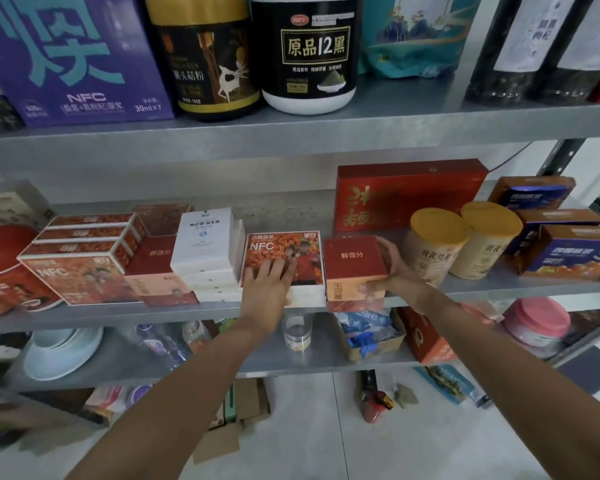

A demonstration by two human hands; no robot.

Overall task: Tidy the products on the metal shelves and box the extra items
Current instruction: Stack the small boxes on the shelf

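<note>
L hand (269,282) lies flat, fingers straight, palm down on the lid of an orange NFC box (281,258). The box sits at the front edge of the middle shelf (118,317). R hand (392,268) is curled round a small red-top box (355,268): thumb on its front lower corner, fingers wrapped behind its right side. That box is just beside the NFC box, at 3 o'clock from it, w/ the sides abt touching. Can't tell if it rests on the shelf or is lifted. Hands are apart, one per box.

At 9 o'clock from the L hand is a stack of white boxes (208,244), touching the NFC box. Further at 9 are a 2nd red-top box (151,261), then a pile of orange NFC packs (80,258), then a red round tin (0,265) at the frame edge.

At 3 o'clock from the R hand are 2 yellow-lidded tubs (437,244), side by side and upright. Past them are blue-and-orange cartons (568,254). At 12 o'clock a big red gift box (409,195) stands at the shelf back.

Upper shelf, at 11 to 1 o'clock, has a purple carton (73,57), a gold-lidded jar (205,57), a white tub w/ black label (309,53) and a teal bag (413,32).

Lower shelf, 6 o'clock side, has pale bowls (63,351), a small clear jar (297,332) and a pink-lidded tub (534,323).
</note>
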